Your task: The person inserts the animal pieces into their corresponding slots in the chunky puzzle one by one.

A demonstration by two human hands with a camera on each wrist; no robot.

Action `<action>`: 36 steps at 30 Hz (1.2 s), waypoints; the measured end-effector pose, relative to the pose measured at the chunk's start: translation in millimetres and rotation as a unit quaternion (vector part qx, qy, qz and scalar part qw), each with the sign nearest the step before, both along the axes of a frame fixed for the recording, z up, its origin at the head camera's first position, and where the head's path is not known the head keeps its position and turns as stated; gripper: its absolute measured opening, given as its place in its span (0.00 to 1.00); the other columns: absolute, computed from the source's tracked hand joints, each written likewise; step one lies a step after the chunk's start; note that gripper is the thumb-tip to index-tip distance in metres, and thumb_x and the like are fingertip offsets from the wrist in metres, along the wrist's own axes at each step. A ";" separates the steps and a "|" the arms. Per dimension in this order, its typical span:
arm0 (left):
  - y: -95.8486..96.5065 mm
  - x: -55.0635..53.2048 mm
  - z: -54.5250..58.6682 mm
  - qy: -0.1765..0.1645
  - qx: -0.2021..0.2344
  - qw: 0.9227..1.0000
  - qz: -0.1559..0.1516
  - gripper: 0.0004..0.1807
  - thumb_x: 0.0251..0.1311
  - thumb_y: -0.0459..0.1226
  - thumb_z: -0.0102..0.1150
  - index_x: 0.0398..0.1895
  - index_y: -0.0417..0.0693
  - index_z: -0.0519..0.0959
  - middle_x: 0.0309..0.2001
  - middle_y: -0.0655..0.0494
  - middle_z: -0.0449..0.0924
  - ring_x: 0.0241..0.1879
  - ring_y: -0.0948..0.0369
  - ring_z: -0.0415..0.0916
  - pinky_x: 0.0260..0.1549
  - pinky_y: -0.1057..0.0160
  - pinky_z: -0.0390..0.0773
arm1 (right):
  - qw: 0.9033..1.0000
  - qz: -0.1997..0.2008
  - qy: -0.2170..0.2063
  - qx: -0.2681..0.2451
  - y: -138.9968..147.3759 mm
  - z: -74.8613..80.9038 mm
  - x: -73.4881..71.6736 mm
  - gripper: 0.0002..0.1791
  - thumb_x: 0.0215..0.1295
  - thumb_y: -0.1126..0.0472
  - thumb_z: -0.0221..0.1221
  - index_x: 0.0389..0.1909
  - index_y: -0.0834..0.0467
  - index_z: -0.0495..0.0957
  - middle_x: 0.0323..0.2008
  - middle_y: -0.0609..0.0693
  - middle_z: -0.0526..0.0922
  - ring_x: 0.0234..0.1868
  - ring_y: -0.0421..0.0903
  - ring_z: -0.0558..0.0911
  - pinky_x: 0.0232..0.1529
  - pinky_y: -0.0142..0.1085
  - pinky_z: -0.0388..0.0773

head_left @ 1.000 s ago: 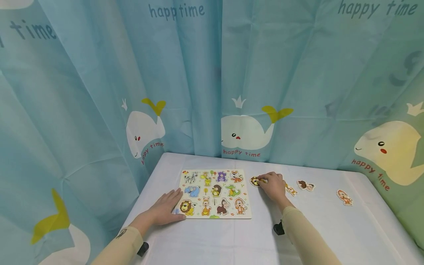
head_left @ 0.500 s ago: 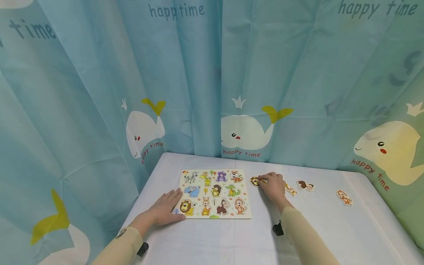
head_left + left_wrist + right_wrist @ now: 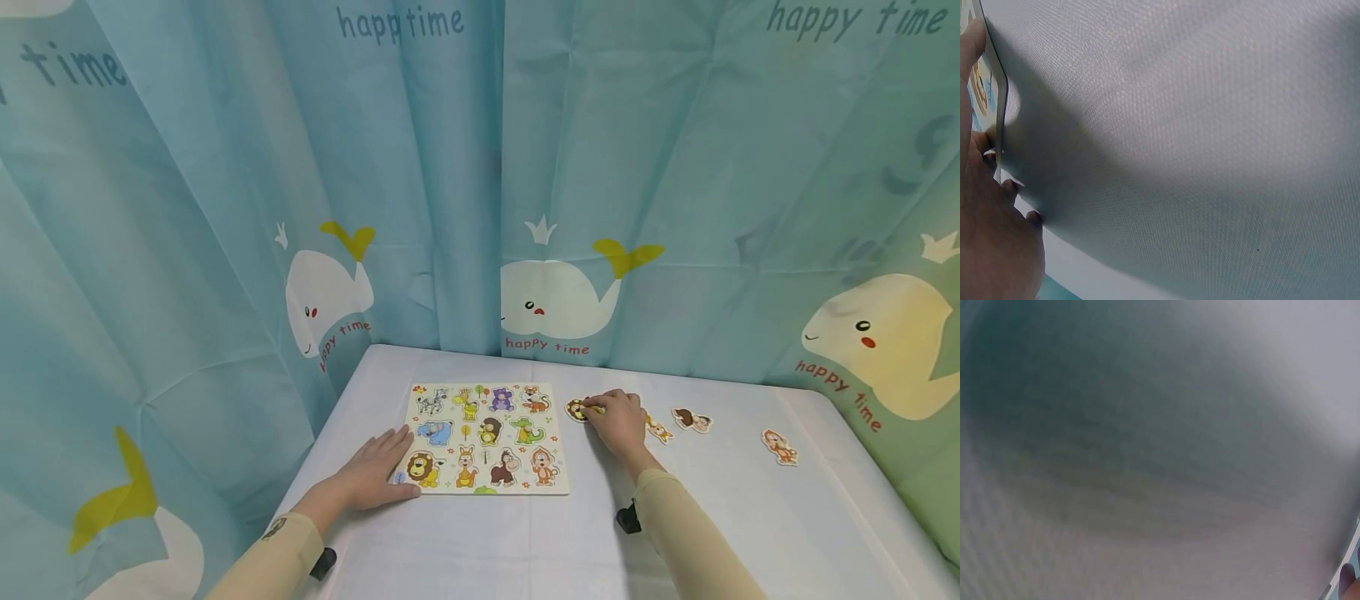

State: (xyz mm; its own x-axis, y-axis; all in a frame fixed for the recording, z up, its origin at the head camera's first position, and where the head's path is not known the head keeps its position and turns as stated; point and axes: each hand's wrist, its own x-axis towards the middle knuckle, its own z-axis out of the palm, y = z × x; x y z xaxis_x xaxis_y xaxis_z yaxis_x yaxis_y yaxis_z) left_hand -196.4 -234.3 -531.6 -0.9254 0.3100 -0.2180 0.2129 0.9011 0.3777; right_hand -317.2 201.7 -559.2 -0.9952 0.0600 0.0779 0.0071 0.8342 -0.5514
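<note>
An animal puzzle board [image 3: 472, 457] lies flat on the white table in the head view. My left hand [image 3: 375, 468] rests on its left edge, fingers extended and thumb at the near corner. Right of the board, my right hand [image 3: 619, 423] pinches a lion puzzle piece [image 3: 576, 409] on the table; the fingers hide part of it. Beside that hand lies a kangaroo puzzle piece [image 3: 660, 430], partly covered. The left wrist view shows the left hand [image 3: 997, 237] at the board's edge [image 3: 1004, 100]. Only a bit of fingers shows in the right wrist view.
Farther right lie a brown gorilla puzzle piece [image 3: 693, 420] and an orange monkey puzzle piece [image 3: 781, 447]. The white-covered table [image 3: 480, 550] meets a blue whale-print curtain [image 3: 427, 167] at the back and sides.
</note>
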 end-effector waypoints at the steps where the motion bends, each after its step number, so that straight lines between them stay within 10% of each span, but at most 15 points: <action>1: -0.1 0.1 0.1 0.000 0.000 1.000 0.000 0.55 0.59 0.65 0.62 0.80 0.43 0.58 0.82 0.50 0.50 0.80 0.47 0.45 0.77 0.44 0.48 | 1.000 0.000 0.000 0.001 0.1 -0.2 -0.1 0.11 0.67 0.54 0.66 0.44 0.56 0.90 0.51 0.60 0.78 0.61 0.64 0.66 0.62 0.62 0.61; 36: -0.2 -0.7 1.5 -0.006 -0.001 1.000 -0.001 0.55 0.60 0.65 0.62 0.81 0.43 0.57 0.82 0.50 0.49 0.80 0.47 0.44 0.78 0.45 0.47 | 1.000 0.001 0.025 -0.007 2.5 -0.9 5.9 0.10 0.65 0.55 0.68 0.39 0.58 0.89 0.50 0.60 0.78 0.61 0.64 0.67 0.62 0.61 0.62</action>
State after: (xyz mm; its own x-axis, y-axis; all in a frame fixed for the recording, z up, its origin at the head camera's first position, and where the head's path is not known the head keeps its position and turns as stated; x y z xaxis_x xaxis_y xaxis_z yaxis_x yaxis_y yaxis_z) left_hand -197.1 -234.4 -530.1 -0.9223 0.3112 -0.2291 0.2099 0.9013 0.3790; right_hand -311.3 204.2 -560.2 -0.9901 0.0600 0.1268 -0.0219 0.8268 -0.5621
